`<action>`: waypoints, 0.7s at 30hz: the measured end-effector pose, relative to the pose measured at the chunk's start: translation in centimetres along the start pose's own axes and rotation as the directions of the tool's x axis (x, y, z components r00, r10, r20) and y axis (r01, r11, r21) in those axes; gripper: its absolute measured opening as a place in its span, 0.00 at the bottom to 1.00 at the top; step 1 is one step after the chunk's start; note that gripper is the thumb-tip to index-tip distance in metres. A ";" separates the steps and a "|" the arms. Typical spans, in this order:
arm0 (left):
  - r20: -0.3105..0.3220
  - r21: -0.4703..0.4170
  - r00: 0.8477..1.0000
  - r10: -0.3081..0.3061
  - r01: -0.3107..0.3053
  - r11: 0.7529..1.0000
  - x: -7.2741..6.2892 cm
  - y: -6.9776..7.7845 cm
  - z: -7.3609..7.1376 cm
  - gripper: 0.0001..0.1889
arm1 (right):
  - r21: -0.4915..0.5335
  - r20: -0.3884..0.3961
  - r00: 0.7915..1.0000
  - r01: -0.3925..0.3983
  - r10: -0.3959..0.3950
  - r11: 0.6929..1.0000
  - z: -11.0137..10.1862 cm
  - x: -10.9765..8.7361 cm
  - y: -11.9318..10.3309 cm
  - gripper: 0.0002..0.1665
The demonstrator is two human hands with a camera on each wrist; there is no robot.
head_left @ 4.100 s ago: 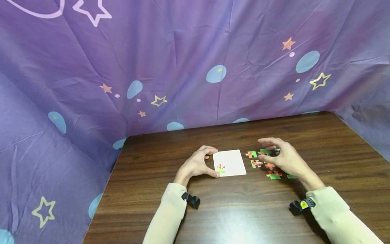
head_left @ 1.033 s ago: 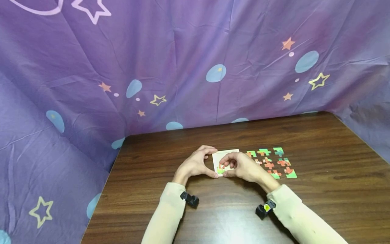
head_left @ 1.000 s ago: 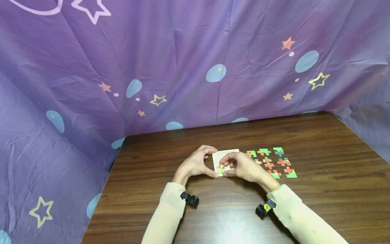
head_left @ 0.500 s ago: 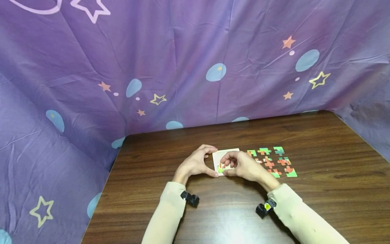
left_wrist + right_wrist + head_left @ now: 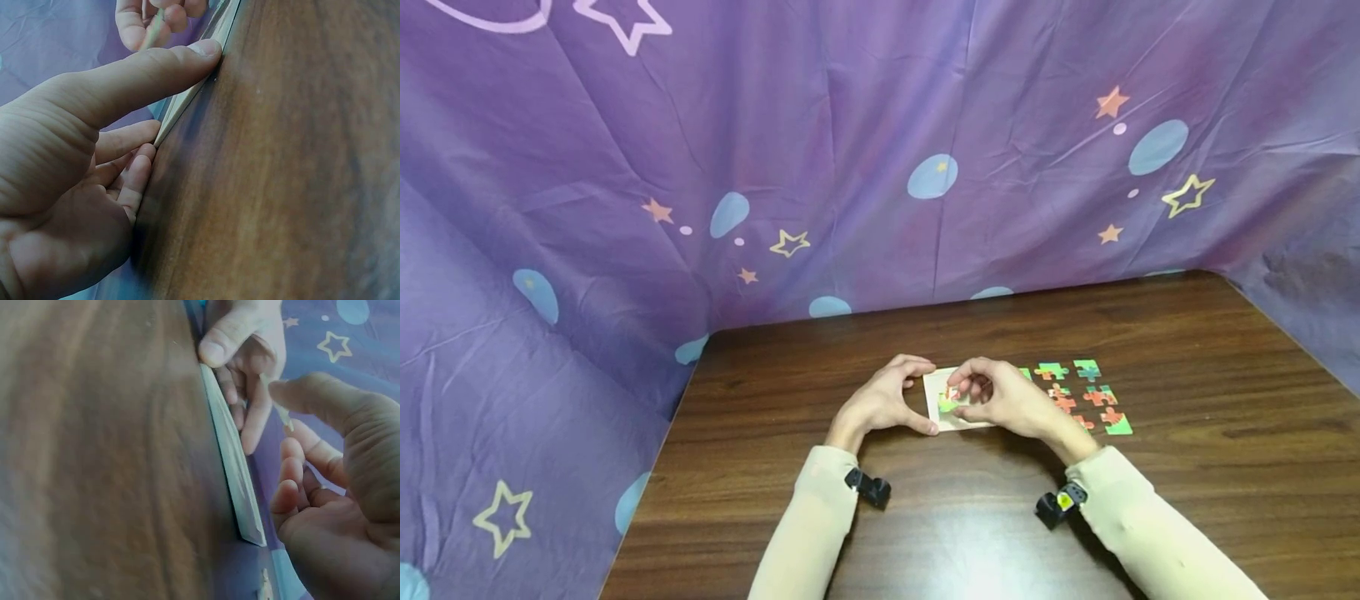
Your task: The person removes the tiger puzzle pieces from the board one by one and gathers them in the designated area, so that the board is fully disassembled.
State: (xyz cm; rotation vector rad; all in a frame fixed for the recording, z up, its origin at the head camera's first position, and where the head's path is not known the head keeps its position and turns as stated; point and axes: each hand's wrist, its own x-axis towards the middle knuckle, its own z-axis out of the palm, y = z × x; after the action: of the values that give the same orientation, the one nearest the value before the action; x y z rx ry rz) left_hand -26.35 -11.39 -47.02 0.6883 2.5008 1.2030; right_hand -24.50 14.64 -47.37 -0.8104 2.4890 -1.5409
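Note:
My left hand (image 5: 883,402) holds the left side of a square white puzzle tray (image 5: 934,385), thumb at the near corner and fingers at the far one. In the left wrist view the thumb (image 5: 181,59) presses the tray's edge while the fingertips meet it farther back. My right hand (image 5: 1011,398) is above the tray and pinches a green and red jigsaw piece (image 5: 947,402) between thumb and finger. The right wrist view shows this jigsaw piece (image 5: 281,411) tilted and raised off the tray (image 5: 234,465). My right hand covers the tray's right part in the head view.
To the right of the tray, several loose jigsaw pieces lie in rough rows, among them a green corner piece (image 5: 1117,424) and a green-blue piece (image 5: 1086,369); my right hand hides some. The brown wooden table (image 5: 790,400) ends at a purple curtain (image 5: 850,167).
My right hand has come left from the loose pieces to the tray, then lifted the jigsaw piece from its near left corner, slightly up and right. The left hand has stayed put.

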 end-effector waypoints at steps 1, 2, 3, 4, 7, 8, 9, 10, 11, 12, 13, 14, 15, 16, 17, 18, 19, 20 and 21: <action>0.000 -0.001 1.000 0.001 -0.001 1.000 0.0 0.0 0.0 0.55 | 0.007 -0.003 1.000 0.003 -0.003 1.000 -0.2 0.0 0.0 0.23; 0.001 -0.002 1.000 0.002 -0.002 1.000 -0.1 0.1 0.0 0.55 | 0.016 -0.008 1.000 0.006 -0.006 1.000 -0.3 0.0 -0.1 0.23; 0.001 -0.002 1.000 0.003 -0.003 1.000 -0.1 0.1 0.0 0.54 | 0.024 -0.015 1.000 0.013 -0.012 1.000 -0.5 -0.1 -0.1 0.23; 0.000 -0.002 1.000 0.004 -0.004 1.000 -0.1 0.1 0.0 0.54 | 0.043 -0.020 1.000 0.017 -0.017 0.999 -0.7 -0.1 -0.2 0.23; 0.000 -0.002 1.000 0.004 -0.004 1.000 -0.1 0.2 0.0 0.54 | 0.063 -0.044 0.998 0.041 -0.038 0.997 -1.5 -0.3 -0.6 0.23; 0.000 -0.002 1.000 0.004 -0.004 1.000 0.0 0.2 0.1 0.54 | 0.066 -0.055 0.998 0.047 -0.043 0.997 -1.9 -0.4 -0.7 0.23; -0.002 -0.002 1.000 0.004 -0.004 1.000 0.0 0.2 0.1 0.54 | 0.066 -0.064 0.997 0.051 -0.046 0.997 -2.3 -0.6 -0.9 0.22; -0.003 -0.001 1.000 0.004 -0.004 1.000 0.0 0.2 0.2 0.54 | 0.062 -0.074 0.996 0.052 -0.047 0.997 -2.7 -0.7 -1.1 0.22; -0.002 -0.003 1.000 0.004 -0.004 1.000 0.0 0.2 0.2 0.54 | 0.050 -0.086 0.995 0.053 -0.048 0.997 -3.1 -0.9 -1.2 0.22; -0.002 -0.006 1.000 0.004 -0.004 1.000 0.0 0.2 0.2 0.54 | 0.042 -0.099 0.994 0.050 -0.046 0.998 -3.5 -1.1 -1.4 0.22; -0.003 -0.009 1.000 0.002 -0.002 1.000 0.0 0.1 0.2 0.54 | 0.034 -0.110 0.993 0.048 -0.044 0.998 -4.0 -1.3 -1.5 0.23; -0.004 -0.010 1.000 -0.001 0.001 1.000 -0.1 0.1 0.2 0.54 | 0.031 -0.119 0.992 0.035 -0.031 0.999 -4.5 -1.5 -1.6 0.23; -0.004 -0.010 1.000 -0.001 0.001 1.000 -0.1 0.1 0.2 0.54 | 0.017 -0.127 0.992 0.024 -0.022 1.000 -5.0 -1.8 -1.8 0.23; -0.003 -0.010 1.000 -0.004 0.004 1.000 -0.1 0.0 0.2 0.54 | 0.004 -0.135 0.991 0.016 -0.015 1.000 -5.5 -2.0 -1.9 0.23; -0.004 -0.010 1.000 -0.010 0.010 1.000 -0.1 0.0 0.2 0.54 | -0.008 -0.143 0.990 0.011 -0.012 1.000 -5.9 -2.3 -2.0 0.23; -0.005 -0.007 1.000 -0.014 0.014 1.000 -0.2 0.0 0.2 0.54 | -0.018 -0.150 0.989 0.006 -0.009 1.000 -6.4 -2.6 -2.1 0.23; -0.006 -0.004 1.000 -0.017 0.017 1.000 -0.2 0.1 0.1 0.54 | -0.033 -0.157 0.988 0.003 -0.008 0.999 -6.8 -2.9 -2.1 0.23; -0.006 -0.001 1.000 -0.019 0.019 1.000 -0.2 0.1 0.1 0.54 | -0.044 -0.163 0.987 -0.001 -0.006 0.999 -7.3 -3.2 -2.2 0.23; -0.006 0.000 1.000 -0.018 0.018 1.000 -0.1 0.1 0.1 0.54 | -0.062 -0.170 0.985 0.003 -0.013 0.998 -7.7 -3.6 -2.1 0.23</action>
State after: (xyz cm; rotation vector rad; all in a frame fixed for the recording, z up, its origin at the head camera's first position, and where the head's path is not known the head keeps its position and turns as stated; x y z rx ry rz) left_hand -26.16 -11.36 -46.98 0.6619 2.5060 1.2009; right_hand -23.37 21.78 -42.52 -0.7261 2.6680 -1.6073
